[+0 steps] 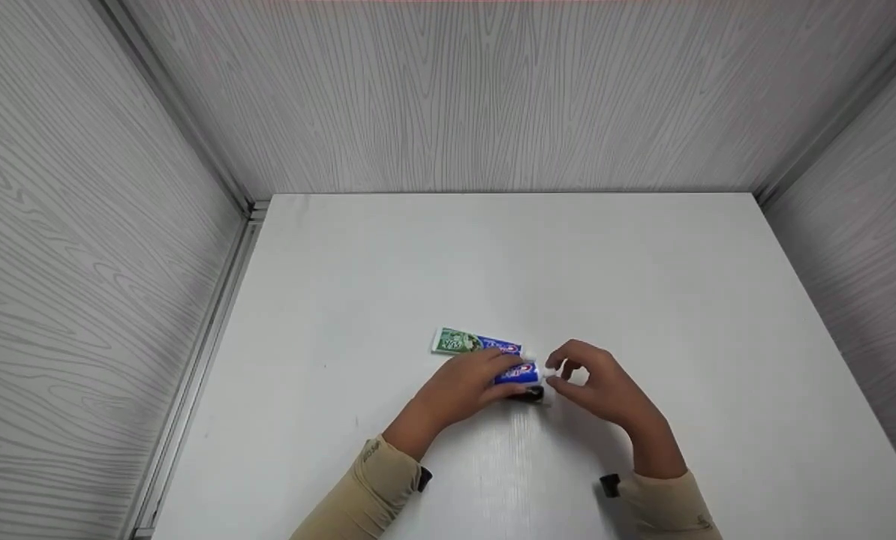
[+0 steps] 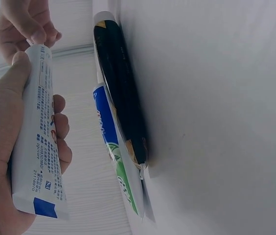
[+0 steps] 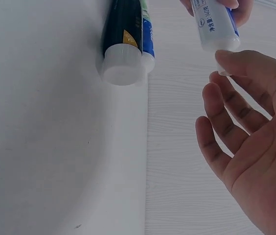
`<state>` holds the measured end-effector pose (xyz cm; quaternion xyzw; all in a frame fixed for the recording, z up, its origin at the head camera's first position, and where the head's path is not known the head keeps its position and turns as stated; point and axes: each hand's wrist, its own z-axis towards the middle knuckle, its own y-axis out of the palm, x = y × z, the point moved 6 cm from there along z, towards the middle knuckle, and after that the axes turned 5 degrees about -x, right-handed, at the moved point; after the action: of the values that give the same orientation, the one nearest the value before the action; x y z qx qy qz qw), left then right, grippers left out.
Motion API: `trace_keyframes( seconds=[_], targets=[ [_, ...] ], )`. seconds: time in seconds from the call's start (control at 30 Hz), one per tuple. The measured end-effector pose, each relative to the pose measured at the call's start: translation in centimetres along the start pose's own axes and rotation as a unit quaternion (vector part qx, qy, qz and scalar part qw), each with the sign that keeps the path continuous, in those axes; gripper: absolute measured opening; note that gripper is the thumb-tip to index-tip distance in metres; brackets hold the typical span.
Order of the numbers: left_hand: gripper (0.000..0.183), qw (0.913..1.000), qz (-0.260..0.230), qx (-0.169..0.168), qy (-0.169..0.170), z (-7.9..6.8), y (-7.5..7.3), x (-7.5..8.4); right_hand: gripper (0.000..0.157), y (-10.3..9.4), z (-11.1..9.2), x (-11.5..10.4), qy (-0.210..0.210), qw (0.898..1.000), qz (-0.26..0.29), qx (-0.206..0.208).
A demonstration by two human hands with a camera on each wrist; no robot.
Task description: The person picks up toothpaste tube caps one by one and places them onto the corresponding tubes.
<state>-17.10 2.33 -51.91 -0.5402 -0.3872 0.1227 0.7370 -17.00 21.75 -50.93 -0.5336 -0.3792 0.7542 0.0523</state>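
A white and blue toothpaste tube (image 2: 39, 132) is held above the table in my left hand (image 1: 455, 386), the thumb on one side and the fingers curled round the other. Printed text covers the side that faces the left wrist camera. At the tube's narrow end my right hand (image 1: 602, 382) pinches the small white cap (image 3: 221, 72) between thumb and index finger, its other fingers spread loosely. The fingertips hide part of the cap. Below the held tube lie a dark toothpaste tube (image 2: 121, 81) with a wide white cap (image 3: 123, 63) and a green and blue toothpaste tube (image 1: 459, 341).
The two lying tubes are side by side on the white table (image 1: 343, 285). Grey wood-grain panels (image 1: 448, 97) stand at the back and along both sides. Black straps or mounts (image 1: 609, 485) show at the sleeve cuffs.
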Motion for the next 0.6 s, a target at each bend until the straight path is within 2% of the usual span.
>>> trace_keyframes(
  seconds=[0.17,0.33,0.6],
  targets=[
    [0.047,1.0000,0.004,-0.001,-0.001,0.0,0.1,-0.1,0.017,0.1,0.0,-0.2,0.023,1.000,0.007,-0.011],
    [0.048,1.0000,0.003,0.004,0.001,0.0,0.1,-0.1,0.011,0.1,-0.1,0.5,0.034,0.999,0.014,-0.017],
    [0.047,0.9999,0.000,0.009,0.007,0.0,-0.1,0.1,0.018,0.2,-0.1,1.4,0.036,0.999,0.020,-0.027]
  ],
)
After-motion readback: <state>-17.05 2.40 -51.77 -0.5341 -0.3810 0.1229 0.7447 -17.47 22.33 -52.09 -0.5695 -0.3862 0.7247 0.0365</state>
